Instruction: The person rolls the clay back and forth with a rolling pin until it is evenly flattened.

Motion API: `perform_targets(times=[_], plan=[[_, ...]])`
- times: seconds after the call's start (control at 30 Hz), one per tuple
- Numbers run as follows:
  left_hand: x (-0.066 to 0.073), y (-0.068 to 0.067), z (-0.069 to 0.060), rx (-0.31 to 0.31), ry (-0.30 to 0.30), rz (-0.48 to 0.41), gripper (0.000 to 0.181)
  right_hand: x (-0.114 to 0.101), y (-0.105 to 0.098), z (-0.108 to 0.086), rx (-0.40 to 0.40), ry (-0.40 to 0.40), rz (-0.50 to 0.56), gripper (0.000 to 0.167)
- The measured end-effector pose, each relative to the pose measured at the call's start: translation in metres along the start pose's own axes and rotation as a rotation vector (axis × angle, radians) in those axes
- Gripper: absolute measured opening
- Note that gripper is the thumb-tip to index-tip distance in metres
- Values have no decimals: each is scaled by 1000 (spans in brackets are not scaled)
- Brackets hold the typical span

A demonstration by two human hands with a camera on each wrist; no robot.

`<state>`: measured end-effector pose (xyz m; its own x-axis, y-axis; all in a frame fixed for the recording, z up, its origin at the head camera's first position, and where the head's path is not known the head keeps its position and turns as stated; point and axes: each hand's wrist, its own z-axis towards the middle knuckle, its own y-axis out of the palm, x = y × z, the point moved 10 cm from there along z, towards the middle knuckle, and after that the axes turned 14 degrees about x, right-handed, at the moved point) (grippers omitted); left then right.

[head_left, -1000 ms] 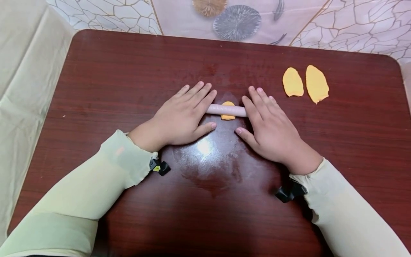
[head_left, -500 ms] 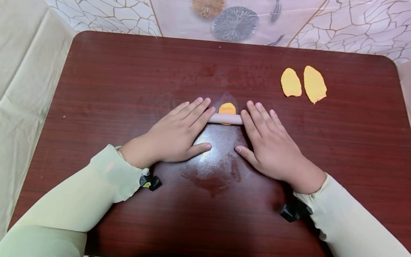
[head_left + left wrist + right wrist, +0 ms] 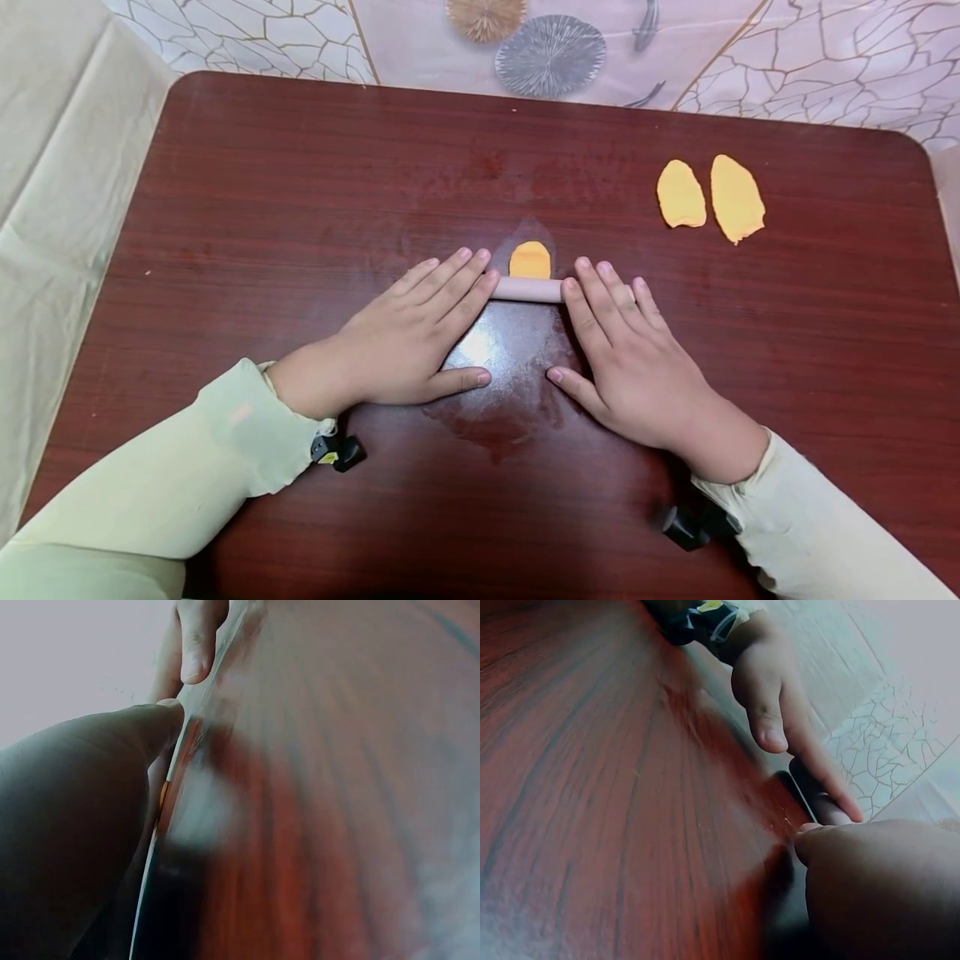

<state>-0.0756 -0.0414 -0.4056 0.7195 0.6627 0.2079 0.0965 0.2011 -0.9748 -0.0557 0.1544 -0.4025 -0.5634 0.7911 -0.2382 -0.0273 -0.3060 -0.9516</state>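
Note:
A pale pink rolling pin (image 3: 528, 289) lies crosswise on the table, its ends covered by the two hands. The left hand (image 3: 408, 333) rests flat on its left end, fingers straight and thumb spread. The right hand (image 3: 637, 367) lies the same way over the right end. Just beyond the pin sits a small flattened piece of orange-yellow dough (image 3: 530, 259), its near edge meeting the pin. In the left wrist view the left hand (image 3: 82, 795) is dark and close. The right wrist view shows the right hand (image 3: 885, 877) at lower right, with the left hand (image 3: 769, 697) across from it.
Two larger flattened yellow pieces, a shorter one (image 3: 681, 194) and a longer one (image 3: 737, 198), lie at the far right of the dark red wooden table (image 3: 300, 167). Damp-looking smears mark the table's middle. A patterned wall covering (image 3: 555, 54) rises behind the far edge.
Both hands and the rolling pin have come back toward the person. The pin has passed from the middle of the small dough piece to its near edge, and more dough shows.

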Motion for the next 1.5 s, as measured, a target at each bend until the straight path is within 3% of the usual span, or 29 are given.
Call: perform_targets(times=[0.37, 1.0, 1.5], plan=[[-9, -4, 16, 29, -26, -1, 111, 12, -1, 16, 5, 61, -11, 106], [-46, -5, 53, -47, -153, -42, 110, 37, 4, 59, -55, 106, -15, 100], [-74, -4, 80, 17, -185, -57, 102, 63, 11, 91, -149, 172, -17, 96]])
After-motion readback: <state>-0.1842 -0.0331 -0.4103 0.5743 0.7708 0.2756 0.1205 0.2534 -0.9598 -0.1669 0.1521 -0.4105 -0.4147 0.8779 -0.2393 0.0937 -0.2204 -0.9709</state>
